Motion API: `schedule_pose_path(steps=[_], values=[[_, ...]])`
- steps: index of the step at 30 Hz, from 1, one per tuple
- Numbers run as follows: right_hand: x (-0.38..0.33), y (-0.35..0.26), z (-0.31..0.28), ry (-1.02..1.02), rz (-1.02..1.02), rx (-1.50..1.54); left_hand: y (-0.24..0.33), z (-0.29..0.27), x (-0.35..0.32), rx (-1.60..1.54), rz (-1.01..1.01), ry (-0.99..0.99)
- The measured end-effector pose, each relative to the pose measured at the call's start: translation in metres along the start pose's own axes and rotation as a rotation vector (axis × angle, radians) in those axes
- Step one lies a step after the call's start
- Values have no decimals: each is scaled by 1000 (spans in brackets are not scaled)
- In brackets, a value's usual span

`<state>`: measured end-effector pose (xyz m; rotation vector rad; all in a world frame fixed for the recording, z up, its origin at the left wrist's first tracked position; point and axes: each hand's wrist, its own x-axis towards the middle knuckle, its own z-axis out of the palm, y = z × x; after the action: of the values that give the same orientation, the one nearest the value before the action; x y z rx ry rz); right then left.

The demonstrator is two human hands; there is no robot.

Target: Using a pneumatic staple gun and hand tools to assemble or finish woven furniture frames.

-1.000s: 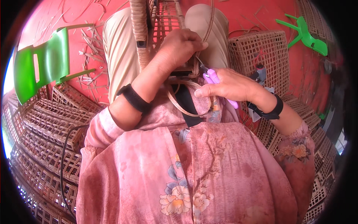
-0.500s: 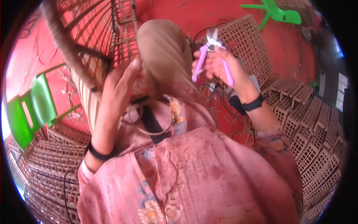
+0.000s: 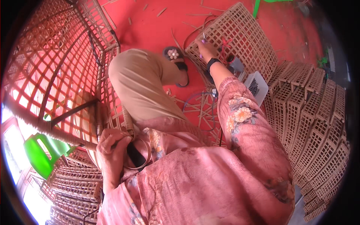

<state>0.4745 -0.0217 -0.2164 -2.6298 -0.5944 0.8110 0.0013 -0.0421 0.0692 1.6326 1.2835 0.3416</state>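
Observation:
My left hand is closed at my lap, thumb pressed to its fingers, by the edge of a large woven rattan piece. A pale looped cane strip lies beside its fingertips; I cannot make out what the fingers pinch. My right arm stretches forward. In its closed right hand is a pair of pruning shears, mostly hidden, with the small blade tip and bits of purple handle showing. That hand is over the near left corner of a flat open-weave rattan panel.
A white tray of dark small pieces and a grey cup sit by the panel. Stacked rattan baskets rise at right, more at left. A green chair stands left. Cane offcuts litter the red floor.
My right hand has carried the shears forward and away from me, over the panel. My left hand has drawn back towards my lap, its fingers now curled. The view has shifted.

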Motion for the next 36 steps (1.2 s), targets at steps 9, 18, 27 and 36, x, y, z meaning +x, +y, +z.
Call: schedule_pose_path(steps=[9,18,27,36], values=[[68,89,-24,560,42,-49,2,4,8,-12,14,9],[72,101,-30,266,201,-195,5,3,11,-3,-30,9],[47,82,-56,611,54,340,-1,3,6,-47,-29,6],[-111,17,-174,229,-317,1393,0,2,3,59,0,42]])
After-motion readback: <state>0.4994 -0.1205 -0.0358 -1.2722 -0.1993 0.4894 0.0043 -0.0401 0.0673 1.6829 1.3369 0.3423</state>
